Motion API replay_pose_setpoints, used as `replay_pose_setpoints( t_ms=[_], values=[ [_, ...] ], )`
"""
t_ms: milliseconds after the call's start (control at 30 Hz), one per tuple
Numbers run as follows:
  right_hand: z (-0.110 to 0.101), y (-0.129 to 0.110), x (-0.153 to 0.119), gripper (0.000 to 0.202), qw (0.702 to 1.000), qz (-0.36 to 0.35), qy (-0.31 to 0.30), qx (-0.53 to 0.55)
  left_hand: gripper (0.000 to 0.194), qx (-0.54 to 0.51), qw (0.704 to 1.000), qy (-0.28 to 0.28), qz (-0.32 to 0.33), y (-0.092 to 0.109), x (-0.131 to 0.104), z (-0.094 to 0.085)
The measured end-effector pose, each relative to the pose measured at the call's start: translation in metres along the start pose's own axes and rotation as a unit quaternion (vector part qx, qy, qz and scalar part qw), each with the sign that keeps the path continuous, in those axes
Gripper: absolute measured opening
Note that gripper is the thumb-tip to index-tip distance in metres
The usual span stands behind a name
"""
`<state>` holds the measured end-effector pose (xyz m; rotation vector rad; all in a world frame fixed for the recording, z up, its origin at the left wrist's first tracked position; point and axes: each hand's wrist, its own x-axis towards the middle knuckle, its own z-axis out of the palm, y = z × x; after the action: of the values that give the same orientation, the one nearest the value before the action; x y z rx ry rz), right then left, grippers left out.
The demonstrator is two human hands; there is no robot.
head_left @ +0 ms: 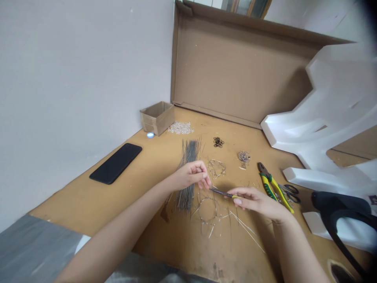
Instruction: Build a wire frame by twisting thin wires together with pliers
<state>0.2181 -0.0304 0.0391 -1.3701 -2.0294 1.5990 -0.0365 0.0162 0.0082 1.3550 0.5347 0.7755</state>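
My right hand is closed around slim needle-nose pliers with dark jaws and a yellow grip, their tip pointing left. My left hand pinches a thin wire close to the jaws; most of the wire is hidden by the fingers. Under the left hand lies a bundle of straight grey wires. A bent wire ring with loose ends rests on the table below the pliers. Another wire ring sits just beyond the left fingertips.
Green-yellow pliers and dark-handled scissors lie at right, near white foam. Farther back are black rings, a silvery cluster, clear beads and a small cardboard box. A phone lies left.
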Motion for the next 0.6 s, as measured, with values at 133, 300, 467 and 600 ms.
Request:
replay_pose_setpoints(
  t_ms=[133,300,467,600],
  values=[
    [0.0004,-0.0021,0.0007,0.033,1.000,-0.004,0.000,-0.004,0.017,-0.001,1.000,-0.004,-0.004,0.0008,0.0000,0.0006],
    [0.0003,-0.0012,0.0011,0.034,1.000,-0.001,0.000,-0.001,0.018,-0.006,1.000,-0.005,-0.012,0.0039,-0.0010,0.0016],
    [0.0017,-0.0033,0.0012,0.036,1.000,0.000,-0.003,-0.009,0.018,-0.009,1.000,-0.017,-0.009,0.0054,-0.0022,0.0012],
    [0.0024,-0.0078,0.0009,0.034,1.000,-0.012,-0.006,-0.028,0.018,-0.006,1.000,-0.018,-0.010,0.0036,-0.0016,0.0010]
  ],
)
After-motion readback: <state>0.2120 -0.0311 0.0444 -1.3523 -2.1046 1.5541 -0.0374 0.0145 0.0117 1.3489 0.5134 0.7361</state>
